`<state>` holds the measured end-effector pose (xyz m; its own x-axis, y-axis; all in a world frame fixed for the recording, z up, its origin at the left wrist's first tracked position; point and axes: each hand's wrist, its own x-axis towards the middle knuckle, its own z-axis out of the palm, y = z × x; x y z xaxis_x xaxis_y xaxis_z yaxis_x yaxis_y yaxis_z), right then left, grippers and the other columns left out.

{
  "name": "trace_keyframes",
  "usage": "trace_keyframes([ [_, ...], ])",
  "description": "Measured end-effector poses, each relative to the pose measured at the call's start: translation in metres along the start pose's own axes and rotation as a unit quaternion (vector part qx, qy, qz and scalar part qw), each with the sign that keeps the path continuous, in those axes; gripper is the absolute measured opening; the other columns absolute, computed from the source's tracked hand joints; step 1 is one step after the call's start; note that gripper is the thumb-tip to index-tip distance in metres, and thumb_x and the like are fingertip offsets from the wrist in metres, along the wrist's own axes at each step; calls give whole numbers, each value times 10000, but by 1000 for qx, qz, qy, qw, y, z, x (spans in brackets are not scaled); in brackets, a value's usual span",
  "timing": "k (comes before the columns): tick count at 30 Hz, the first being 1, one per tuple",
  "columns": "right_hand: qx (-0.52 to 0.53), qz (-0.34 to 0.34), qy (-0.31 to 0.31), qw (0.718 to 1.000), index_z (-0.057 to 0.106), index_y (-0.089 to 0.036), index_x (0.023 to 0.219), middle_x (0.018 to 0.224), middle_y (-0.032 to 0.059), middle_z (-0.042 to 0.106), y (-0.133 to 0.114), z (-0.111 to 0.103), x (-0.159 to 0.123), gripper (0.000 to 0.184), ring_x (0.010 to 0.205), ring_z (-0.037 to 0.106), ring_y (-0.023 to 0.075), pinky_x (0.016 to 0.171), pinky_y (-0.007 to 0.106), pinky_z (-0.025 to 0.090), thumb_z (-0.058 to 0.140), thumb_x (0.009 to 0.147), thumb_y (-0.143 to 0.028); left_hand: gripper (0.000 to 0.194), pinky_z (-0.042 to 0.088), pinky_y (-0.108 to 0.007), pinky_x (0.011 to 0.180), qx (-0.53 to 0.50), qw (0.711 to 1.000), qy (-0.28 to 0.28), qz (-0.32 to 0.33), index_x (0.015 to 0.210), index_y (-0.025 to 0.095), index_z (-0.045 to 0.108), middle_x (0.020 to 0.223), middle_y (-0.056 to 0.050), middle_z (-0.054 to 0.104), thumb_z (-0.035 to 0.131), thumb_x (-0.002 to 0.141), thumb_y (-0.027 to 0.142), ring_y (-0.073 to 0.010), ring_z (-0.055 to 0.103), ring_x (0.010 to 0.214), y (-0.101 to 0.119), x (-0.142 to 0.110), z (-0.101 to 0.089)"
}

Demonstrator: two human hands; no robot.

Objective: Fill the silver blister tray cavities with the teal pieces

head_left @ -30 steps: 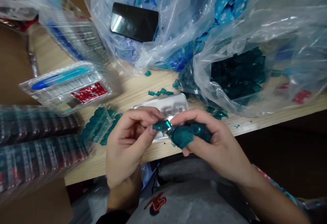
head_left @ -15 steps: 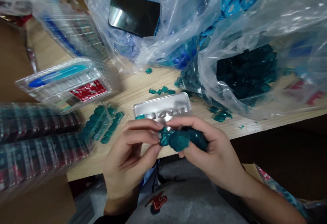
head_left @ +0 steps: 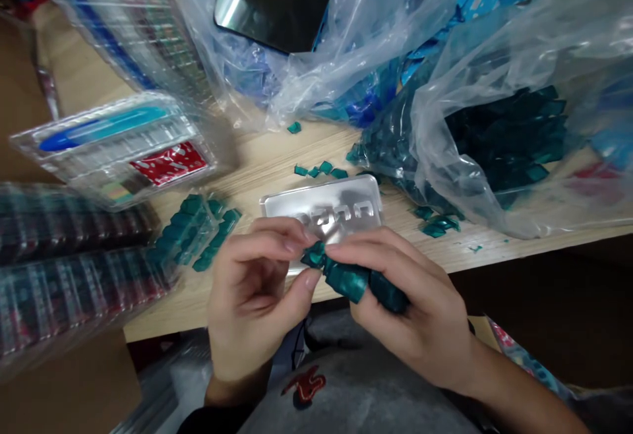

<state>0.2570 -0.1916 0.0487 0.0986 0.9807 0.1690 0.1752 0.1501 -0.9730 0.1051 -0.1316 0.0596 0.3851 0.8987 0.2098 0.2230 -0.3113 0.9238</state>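
Both of my hands meet over the near edge of a wooden table (head_left: 277, 157). My right hand (head_left: 410, 309) is closed round a bunch of small teal pieces (head_left: 361, 282). My left hand (head_left: 252, 289) pinches one teal piece (head_left: 314, 256) at the end of that bunch with thumb and fingertips. Just beyond the fingers lies a clear plastic blister tray (head_left: 326, 213) with a row of small pockets. Loose teal pieces (head_left: 319, 170) lie scattered behind the tray.
A clear bag of dark teal pieces (head_left: 499, 137) sits at the right, and a bag of blue packets (head_left: 376, 45) behind it with a black phone (head_left: 271, 2) on top. A packed blister pack with red label (head_left: 119, 147), more stacked packs (head_left: 74, 276) and a teal cluster (head_left: 202, 233) lie to the left.
Both hands have stayed together and dropped slightly toward the table edge. The left fingers have closed tighter on the teal piece. More of the blister tray shows behind them.
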Motion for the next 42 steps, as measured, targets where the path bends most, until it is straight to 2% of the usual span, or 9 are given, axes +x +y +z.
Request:
trace_keyframes([
  [5, 10, -20, -55, 998, 618, -190, 1076, 1013, 63, 671, 4, -7, 1, 313, 950, 658, 145, 808, 245, 553, 507, 831, -30, 167, 587, -264, 749, 4, 1000, 2, 18, 996, 232, 579, 903, 4, 658, 680, 865, 205, -129, 658, 880, 1, -1, 0],
  [10, 96, 59, -123, 986, 632, -204, 1036, 962, 9, 673, 8, -9, 1, 299, 893, 646, 125, 769, 219, 523, 539, 809, -33, 117, 585, -277, 745, 40, 999, -5, 21, 989, 230, 620, 901, 1, 680, 645, 887, 178, -141, 669, 900, -1, -2, -5],
  [15, 120, 172, -96, 973, 630, -245, 1025, 936, -26, 684, 11, -10, -3, 254, 833, 639, 109, 726, 205, 508, 554, 850, -78, 227, 565, -311, 824, 113, 989, 75, 62, 1009, 231, 648, 935, 15, 682, 670, 838, 83, -137, 660, 942, -22, 18, -5],
  [20, 176, 260, -32, 949, 610, -240, 986, 806, -56, 628, 15, -7, -5, 154, 589, 554, 47, 575, 172, 453, 602, 861, -151, 155, 487, -400, 973, 182, 983, -14, 31, 1016, 247, 650, 1106, -15, 684, 589, 913, 148, -180, 625, 1082, -24, 30, -4],
  [24, 284, 305, -11, 909, 593, -212, 914, 612, -83, 552, 17, -4, -2, 68, 522, 522, 48, 520, 159, 433, 613, 853, -188, 174, 541, -274, 795, 119, 982, -149, -6, 1073, 276, 649, 985, 10, 667, 591, 923, 211, -141, 630, 943, -7, 15, -13],
  [27, 277, 281, -9, 919, 626, -207, 883, 687, -70, 597, 17, -1, 2, 45, 557, 525, 41, 534, 155, 432, 642, 842, -198, 259, 547, -243, 752, 80, 974, -209, -29, 1159, 283, 618, 1015, -1, 633, 632, 900, 279, -130, 620, 890, -2, 4, -18],
  [36, 220, 250, -21, 943, 647, -209, 860, 746, -66, 634, 14, 5, 3, 51, 618, 554, 44, 587, 155, 452, 661, 827, -173, 178, 546, -323, 775, 85, 989, -122, -3, 1075, 275, 623, 928, -15, 630, 588, 915, 205, -166, 604, 907, -6, -3, -19],
  [39, 200, 276, -6, 940, 658, -218, 861, 708, -67, 618, 17, 1, 1, 31, 567, 523, 42, 543, 160, 434, 662, 839, -196, 256, 533, -338, 752, 152, 988, -4, -1, 1126, 327, 624, 918, 6, 633, 617, 898, 210, -168, 602, 875, -16, -5, -29],
  [42, 166, 292, 32, 942, 667, -235, 871, 782, -56, 647, 20, -4, -1, 35, 597, 537, 49, 554, 166, 449, 672, 843, -215, 334, 507, -348, 797, 270, 962, -24, 0, 1176, 342, 612, 978, 19, 652, 658, 874, 205, -170, 608, 890, -29, -4, -38],
])
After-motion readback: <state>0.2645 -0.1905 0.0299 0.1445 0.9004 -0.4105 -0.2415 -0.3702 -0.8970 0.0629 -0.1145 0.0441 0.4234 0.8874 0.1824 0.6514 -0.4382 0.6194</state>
